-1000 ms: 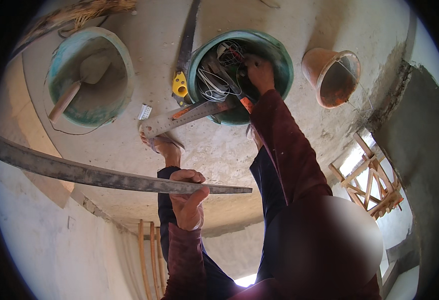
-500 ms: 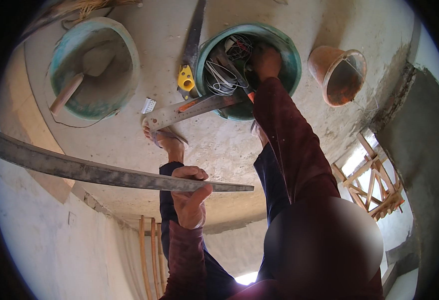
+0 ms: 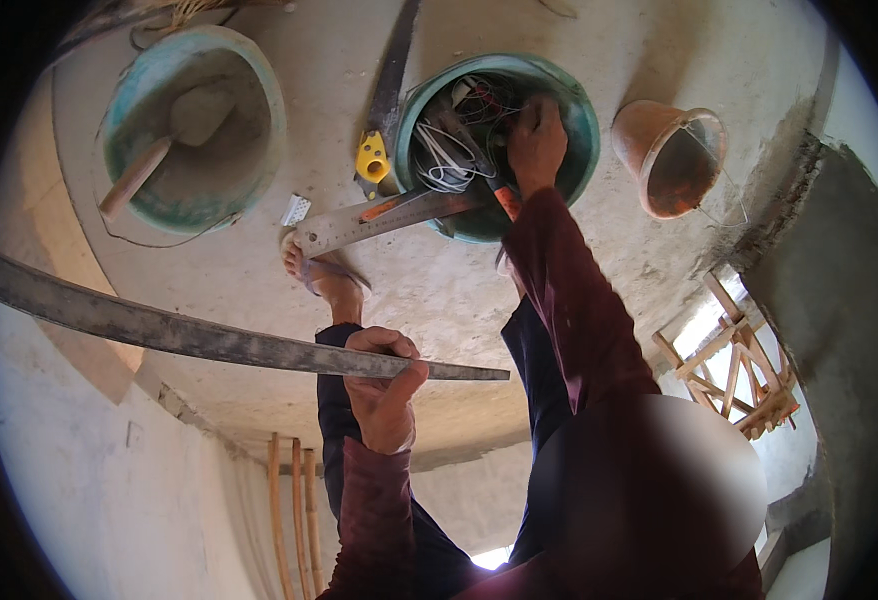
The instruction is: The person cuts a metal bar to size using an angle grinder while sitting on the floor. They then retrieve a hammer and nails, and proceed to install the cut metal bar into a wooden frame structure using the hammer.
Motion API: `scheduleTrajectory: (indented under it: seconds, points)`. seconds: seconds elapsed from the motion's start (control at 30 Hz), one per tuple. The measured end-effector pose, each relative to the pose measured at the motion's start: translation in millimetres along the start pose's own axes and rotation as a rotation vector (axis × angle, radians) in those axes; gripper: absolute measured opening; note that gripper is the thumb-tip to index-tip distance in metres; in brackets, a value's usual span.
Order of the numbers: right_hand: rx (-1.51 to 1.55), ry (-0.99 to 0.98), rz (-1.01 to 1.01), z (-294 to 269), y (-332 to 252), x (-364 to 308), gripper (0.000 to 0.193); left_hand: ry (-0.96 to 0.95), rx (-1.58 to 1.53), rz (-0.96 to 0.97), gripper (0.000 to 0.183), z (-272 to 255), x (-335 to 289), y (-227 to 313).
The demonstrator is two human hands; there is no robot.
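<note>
My left hand (image 3: 383, 400) is closed around a long, thin grey straightedge bar (image 3: 209, 342) near its right end; the bar runs off to the left. My right hand (image 3: 537, 150) reaches into a green bucket (image 3: 584, 175), its fingers curled near the inner right wall. What those fingers hold, if anything, cannot be made out. Beside that hand in the bucket lie a coil of white wire (image 3: 439, 165) and dark tools, one with an orange handle (image 3: 505, 198). A metal square (image 3: 354, 232) leans over the bucket's near rim toward my foot.
A handsaw with a yellow handle (image 3: 371, 158) lies left of the bucket. Farther left, another green bucket (image 3: 275, 120) contains a trowel (image 3: 202, 112). At the right lies a tilted orange-brown bucket (image 3: 644, 150). Wooden framing (image 3: 734, 370) and upright poles (image 3: 299, 500) stand near the walls.
My right hand has risen slightly inside the bucket, so more of its fingers show. The left hand keeps its grip on the straightedge bar; the view has shifted a little.
</note>
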State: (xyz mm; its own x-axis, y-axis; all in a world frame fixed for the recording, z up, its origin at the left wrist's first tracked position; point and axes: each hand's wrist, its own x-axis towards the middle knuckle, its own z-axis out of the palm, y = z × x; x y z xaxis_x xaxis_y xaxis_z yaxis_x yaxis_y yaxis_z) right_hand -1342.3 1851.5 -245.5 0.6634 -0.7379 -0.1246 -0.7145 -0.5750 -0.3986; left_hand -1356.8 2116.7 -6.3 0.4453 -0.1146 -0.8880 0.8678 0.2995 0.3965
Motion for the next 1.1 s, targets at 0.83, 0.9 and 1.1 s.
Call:
scheduleTrajectory:
  seconds: [0.83,0.9,1.1]
  points:
    - [0.671,-1.458,-0.161,-166.6,-96.8,-76.2,0.026,0.159,0.151,0.095,0.041,22.2,-1.4,-32.9]
    - [0.788,-1.444,-0.11,-153.1,-83.9,-57.6,0.022,0.143,0.218,0.121,0.04,16.0,-2.2,-29.9]
    - [0.001,-0.345,-0.228,-23.8,33.4,30.5,0.021,0.079,0.31,0.07,0.036,26.4,0.6,-23.6]
